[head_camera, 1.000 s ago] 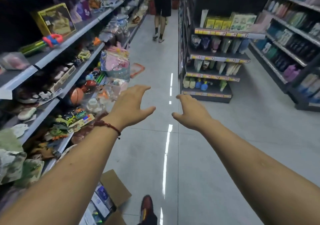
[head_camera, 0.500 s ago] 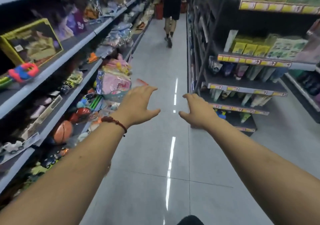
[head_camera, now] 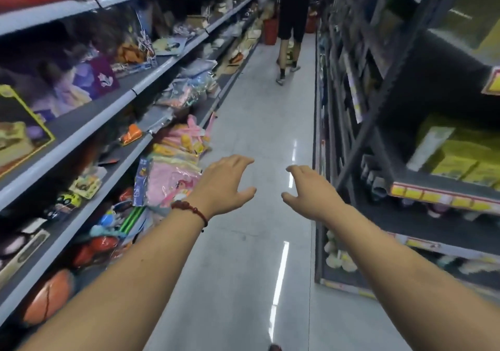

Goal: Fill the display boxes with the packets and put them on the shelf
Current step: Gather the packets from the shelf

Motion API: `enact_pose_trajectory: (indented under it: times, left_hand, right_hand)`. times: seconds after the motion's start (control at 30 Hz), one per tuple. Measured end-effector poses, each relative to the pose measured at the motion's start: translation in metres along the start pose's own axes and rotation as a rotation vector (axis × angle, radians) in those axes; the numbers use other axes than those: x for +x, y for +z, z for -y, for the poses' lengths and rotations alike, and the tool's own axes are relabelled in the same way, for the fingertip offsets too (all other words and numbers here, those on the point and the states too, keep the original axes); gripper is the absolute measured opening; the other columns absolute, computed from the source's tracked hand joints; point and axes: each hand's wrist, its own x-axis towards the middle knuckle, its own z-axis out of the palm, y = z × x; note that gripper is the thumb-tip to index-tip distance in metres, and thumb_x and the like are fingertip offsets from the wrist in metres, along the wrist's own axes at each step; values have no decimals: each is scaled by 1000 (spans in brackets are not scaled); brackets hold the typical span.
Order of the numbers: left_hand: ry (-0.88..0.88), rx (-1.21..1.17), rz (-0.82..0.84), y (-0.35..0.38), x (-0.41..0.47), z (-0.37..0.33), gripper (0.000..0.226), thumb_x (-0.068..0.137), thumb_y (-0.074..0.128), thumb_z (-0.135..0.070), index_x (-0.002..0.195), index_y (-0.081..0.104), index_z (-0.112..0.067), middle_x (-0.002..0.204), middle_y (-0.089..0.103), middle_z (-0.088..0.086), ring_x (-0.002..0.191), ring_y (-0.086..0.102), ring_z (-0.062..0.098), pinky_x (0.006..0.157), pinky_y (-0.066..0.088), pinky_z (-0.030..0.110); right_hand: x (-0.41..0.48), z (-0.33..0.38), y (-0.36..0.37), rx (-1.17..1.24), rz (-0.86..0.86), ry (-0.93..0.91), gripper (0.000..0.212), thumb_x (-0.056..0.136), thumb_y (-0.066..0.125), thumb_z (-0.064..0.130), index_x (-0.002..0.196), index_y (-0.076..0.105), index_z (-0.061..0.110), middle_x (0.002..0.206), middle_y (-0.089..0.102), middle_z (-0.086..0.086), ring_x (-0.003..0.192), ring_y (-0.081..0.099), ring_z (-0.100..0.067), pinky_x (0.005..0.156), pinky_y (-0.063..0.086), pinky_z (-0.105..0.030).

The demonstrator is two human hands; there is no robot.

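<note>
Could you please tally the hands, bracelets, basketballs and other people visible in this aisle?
Bare hands: 2, the left hand and the right hand, both empty
Red beaded cord bracelet: 1
Orange basketball: 1
Person walking ahead: 1
Total: 5

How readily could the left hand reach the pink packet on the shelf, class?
Probably yes: the left hand is open and empty, and the pink packet lies just beside its wrist with nothing between.
</note>
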Motion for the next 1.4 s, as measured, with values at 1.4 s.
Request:
enact_pose_trajectory:
  times: [1.4]
  left_hand:
    - [-41, -101, 142, 139, 1381, 458, 66, 90, 60, -56, 147, 43, -28, 148, 48, -7, 134, 46, 17, 111, 40, 39]
  right_hand:
    - [1391, -418, -172, 65, 164, 18, 68, 97, 57, 40, 155, 29, 18, 151, 42, -8, 130, 49, -30, 103, 45, -41]
